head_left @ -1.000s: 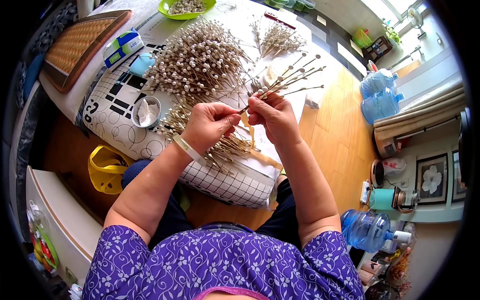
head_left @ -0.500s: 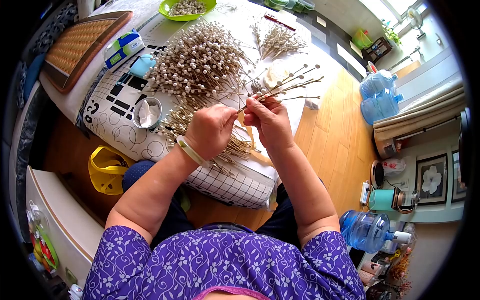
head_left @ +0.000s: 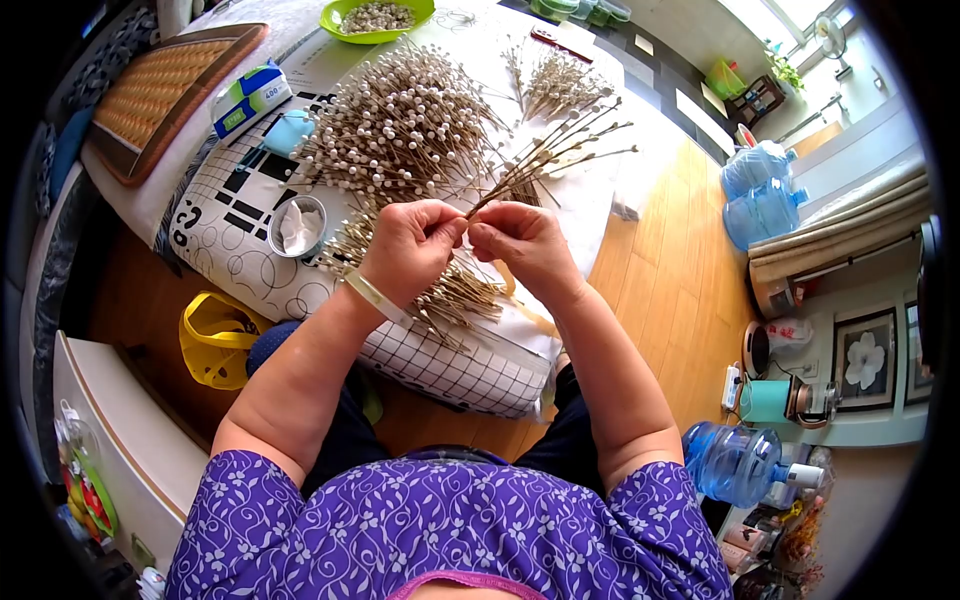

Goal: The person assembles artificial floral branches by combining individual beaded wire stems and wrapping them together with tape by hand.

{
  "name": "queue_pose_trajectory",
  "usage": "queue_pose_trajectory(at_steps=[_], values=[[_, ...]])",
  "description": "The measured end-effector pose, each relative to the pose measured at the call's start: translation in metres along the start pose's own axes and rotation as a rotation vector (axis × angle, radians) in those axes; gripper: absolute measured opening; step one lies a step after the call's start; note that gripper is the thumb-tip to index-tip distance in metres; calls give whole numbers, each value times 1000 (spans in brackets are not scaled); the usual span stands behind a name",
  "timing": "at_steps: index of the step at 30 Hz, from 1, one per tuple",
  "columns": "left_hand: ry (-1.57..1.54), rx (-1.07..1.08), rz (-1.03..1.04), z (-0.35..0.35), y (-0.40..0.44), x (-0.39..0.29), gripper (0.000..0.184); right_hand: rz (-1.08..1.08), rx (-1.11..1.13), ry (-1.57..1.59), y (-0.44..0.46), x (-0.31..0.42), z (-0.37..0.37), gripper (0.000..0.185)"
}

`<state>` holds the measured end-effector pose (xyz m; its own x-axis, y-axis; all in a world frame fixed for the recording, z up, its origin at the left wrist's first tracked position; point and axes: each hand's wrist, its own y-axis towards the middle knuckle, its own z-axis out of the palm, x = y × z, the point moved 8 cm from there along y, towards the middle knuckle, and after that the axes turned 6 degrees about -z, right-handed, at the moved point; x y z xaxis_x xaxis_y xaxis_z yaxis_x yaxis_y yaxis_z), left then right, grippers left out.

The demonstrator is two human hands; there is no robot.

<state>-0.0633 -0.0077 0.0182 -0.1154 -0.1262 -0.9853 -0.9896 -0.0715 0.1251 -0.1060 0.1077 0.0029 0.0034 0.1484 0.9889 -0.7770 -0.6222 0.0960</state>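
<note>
Head view has the left hand [head_left: 410, 250] and right hand [head_left: 528, 245] closed in a pinch on the near end of a budded sprig [head_left: 507, 181], its long axis slanting far and right, tips nearer the right hand. Exactly how each grips it is hard to tell.

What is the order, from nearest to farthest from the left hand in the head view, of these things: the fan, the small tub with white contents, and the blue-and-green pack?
From the left hand:
1. Small tub: on the table, to its left.
2. Blue-and-green pack: on the table, upper left.
3. Fan: upper right, near the window.
</note>
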Motion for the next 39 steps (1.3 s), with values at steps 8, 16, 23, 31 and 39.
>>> queue_pose_trajectory(at_steps=[8, 16, 23, 31, 39], values=[[-188, -2, -174, -1, 2, 7, 8, 17, -30, -38, 4, 4, -6, 16], [-218, -10, -171, 0, 2, 3, 9, -22, -93, 102, 1, 15, -1, 13], [245, -161, 183, -6, -3, -26, 7, 16, -177, 315, -2, 1, 4, 12], [539, -183, 529, 4, -13, -53, 5, -67, -266, 175, -4, 4, -2, 11], [460, -197, 557, 6, -16, -63, 5, -90, -271, 170, -4, 5, -4, 9]])
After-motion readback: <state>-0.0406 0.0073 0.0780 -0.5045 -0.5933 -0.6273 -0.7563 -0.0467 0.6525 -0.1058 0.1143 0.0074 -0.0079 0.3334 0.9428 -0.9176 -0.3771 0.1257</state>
